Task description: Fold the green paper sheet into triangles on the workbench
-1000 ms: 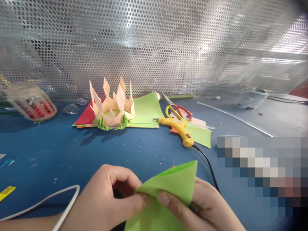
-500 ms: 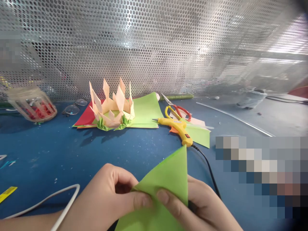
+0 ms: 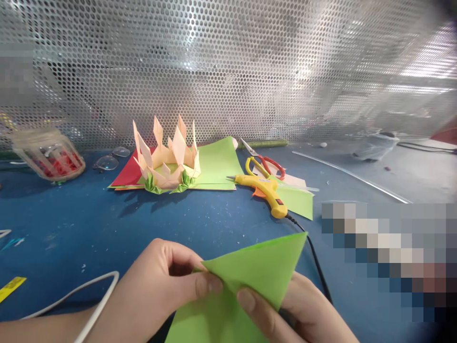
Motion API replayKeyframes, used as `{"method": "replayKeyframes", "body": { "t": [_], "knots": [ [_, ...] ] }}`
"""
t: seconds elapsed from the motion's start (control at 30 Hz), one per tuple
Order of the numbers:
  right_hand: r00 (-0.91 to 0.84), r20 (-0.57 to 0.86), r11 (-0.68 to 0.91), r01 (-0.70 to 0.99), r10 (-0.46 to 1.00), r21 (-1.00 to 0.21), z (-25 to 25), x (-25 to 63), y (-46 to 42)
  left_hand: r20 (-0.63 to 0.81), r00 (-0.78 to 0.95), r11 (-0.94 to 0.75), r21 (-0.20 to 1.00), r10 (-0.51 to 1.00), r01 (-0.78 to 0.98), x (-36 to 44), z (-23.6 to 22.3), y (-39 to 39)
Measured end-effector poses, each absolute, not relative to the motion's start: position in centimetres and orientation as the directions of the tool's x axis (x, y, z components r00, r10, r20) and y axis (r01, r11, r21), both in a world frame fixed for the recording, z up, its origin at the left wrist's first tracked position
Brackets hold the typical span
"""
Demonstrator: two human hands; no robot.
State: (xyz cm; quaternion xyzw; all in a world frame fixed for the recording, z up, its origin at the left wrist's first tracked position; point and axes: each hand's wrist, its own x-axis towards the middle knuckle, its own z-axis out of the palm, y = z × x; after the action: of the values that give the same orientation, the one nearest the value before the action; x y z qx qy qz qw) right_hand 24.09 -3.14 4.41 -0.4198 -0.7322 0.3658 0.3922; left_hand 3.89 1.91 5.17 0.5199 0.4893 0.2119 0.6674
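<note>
A folded sheet of light green paper (image 3: 246, 281) sits low in the middle of the view, held above the blue table (image 3: 89, 224). My left hand (image 3: 157, 290) pinches its left edge with thumb and fingers. My right hand (image 3: 296, 309) grips it from underneath, thumb pressed on top. One pointed corner of the sheet sticks out to the upper right. The lower part of the paper runs off the bottom of the frame.
Further back stand a cream paper lotus (image 3: 166, 157) on red and green sheets (image 3: 214, 164), a yellow glue gun (image 3: 266, 193) with a black cord, red-handled scissors (image 3: 264, 164), a glass jar (image 3: 48, 155) and spectacles (image 3: 109, 159). A perforated metal screen (image 3: 228, 66) closes the back. A white cable (image 3: 71, 293) lies at left.
The green paper has turned in my hands: its point, which stood upward half a second ago, now leans out to the upper right. Both hands stay where they were.
</note>
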Motion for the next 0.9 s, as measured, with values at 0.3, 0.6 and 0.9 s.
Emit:
{"method": "replayKeyframes", "body": {
  "t": [0.3,0.6,0.9],
  "knots": [
    [-0.25,0.116,0.192,0.307,0.961,-0.932,4.1,24.1,-3.2,-0.416,0.48,0.341,0.909,0.773,0.239,4.0,5.4,1.8],
    [-0.402,0.24,0.385,0.334,0.884,-0.86,4.4,24.1,-3.0,-0.478,0.513,0.353,0.877,0.713,0.326,4.5,5.7,1.6],
    [-0.345,0.217,0.329,0.308,0.913,-0.893,4.5,24.1,-3.1,-0.511,0.42,0.362,0.848,0.75,0.386,4.8,6.6,1.4]
  ]
}}
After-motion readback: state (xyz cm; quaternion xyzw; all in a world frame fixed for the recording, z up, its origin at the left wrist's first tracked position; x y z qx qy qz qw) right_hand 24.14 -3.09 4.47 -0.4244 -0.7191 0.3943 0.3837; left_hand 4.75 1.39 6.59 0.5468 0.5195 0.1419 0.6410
